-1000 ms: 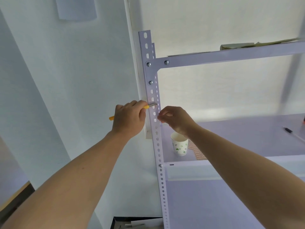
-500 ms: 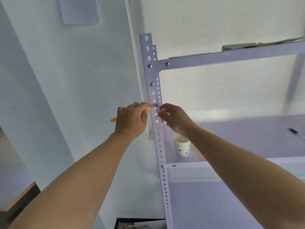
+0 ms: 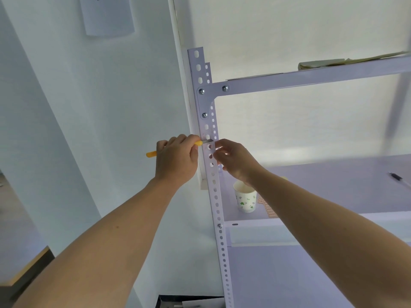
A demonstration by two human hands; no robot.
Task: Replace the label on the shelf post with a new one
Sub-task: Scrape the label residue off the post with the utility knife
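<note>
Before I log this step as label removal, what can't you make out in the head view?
- Label on the shelf post: only faint marks; too small.
- Blade tip of the yellow-handled tool: too small, against the post.
- Right hand fingertips: curled behind the post.
- Wall paper: writing cut off by the top edge.

Pale lilac perforated steel shelf post (image 3: 216,205); yellow-handled grey-bladed scraper (image 3: 151,154) in left grip; white paper cup (image 3: 245,200), green leaf print, below right grip.

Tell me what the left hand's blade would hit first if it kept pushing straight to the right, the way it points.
The left hand aims the scraper blade rightward across the shelf post. Next in line are the right hand's fingers, seemingly almost touching the tip, though depth is unclear.
</note>
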